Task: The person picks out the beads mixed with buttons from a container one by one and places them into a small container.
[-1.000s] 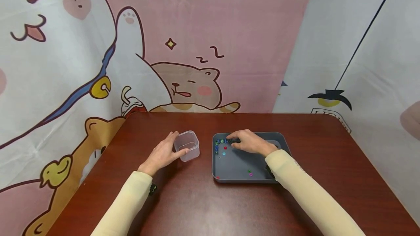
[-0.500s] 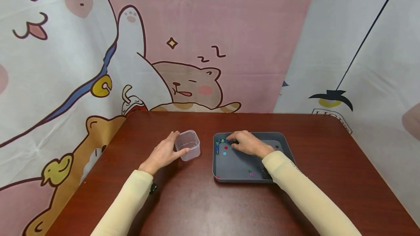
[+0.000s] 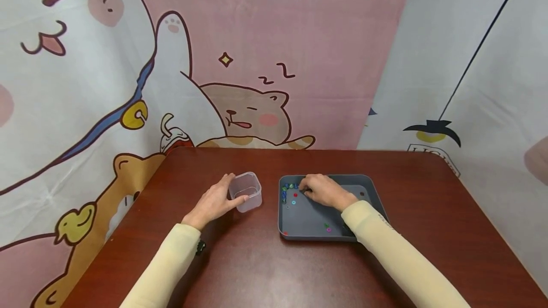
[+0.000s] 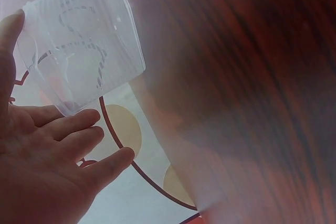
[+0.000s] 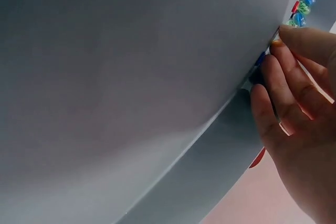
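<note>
My left hand (image 3: 212,203) holds a clear plastic box (image 3: 245,191) on the table, thumb on the near side and fingers along the left. In the left wrist view the thumb and fingertips touch the walls of the box (image 4: 84,51). My right hand (image 3: 326,190) reaches into the grey tray (image 3: 306,215), at its back wall. In the right wrist view the thumb and index fingertips of the right hand (image 5: 294,87) pinch a small bead, mostly hidden. Right beside them runs a row of blue and green glass marbles (image 5: 305,3), which turns along the tray's left wall in the head view.
Loose in the tray lie a red bead (image 3: 295,195), a light blue ring (image 3: 294,202), a magenta ring (image 3: 328,229) beside a green piece, another red bead (image 3: 285,233) and a dark piece (image 3: 362,194). A printed cloth (image 3: 334,61) hangs behind the brown table (image 3: 257,270).
The right hand's fingertips have drawn together at the back wall, after standing apart a second ago. The left hand and the box have stayed in place.
</note>
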Available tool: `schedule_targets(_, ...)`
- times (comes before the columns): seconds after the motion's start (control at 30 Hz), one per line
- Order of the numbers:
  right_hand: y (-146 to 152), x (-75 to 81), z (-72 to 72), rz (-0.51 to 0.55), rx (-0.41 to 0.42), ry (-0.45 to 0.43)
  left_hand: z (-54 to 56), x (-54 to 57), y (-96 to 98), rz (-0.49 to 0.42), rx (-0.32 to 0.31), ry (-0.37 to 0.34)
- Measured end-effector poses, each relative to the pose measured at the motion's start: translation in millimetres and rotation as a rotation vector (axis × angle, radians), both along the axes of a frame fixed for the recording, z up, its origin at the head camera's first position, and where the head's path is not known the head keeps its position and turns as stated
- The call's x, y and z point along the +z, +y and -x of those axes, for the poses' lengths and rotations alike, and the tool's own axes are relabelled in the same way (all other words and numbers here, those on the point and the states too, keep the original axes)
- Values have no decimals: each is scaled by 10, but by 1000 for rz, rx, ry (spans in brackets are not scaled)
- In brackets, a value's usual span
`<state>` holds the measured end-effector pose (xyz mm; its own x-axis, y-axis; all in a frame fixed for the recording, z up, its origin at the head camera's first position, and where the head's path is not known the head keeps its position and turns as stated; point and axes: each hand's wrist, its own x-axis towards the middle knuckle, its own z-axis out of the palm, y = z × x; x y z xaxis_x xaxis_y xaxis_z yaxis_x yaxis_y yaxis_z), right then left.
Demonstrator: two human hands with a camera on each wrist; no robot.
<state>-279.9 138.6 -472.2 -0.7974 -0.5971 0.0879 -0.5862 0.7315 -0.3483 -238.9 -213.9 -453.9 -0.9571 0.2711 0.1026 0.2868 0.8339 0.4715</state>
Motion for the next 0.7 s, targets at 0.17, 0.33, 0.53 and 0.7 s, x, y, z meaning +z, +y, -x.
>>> schedule_targets(0.17, -9, 78, -27, 69, -10, 37, -3, -8, 6, -5, 3, -4)
schedule_targets(0.33, -104, 255, -46, 185, -16, 61, -3, -6, 3, -14, 3, -2)
schedule_targets(0.53, -290, 461, -92, 299, -15, 53, -10, -19, -8, -12, 2, 11)
schedule_targets(0.7, -455, 552, -116, 398, -22, 41, -18, -9, -3, -18, 10, 13)
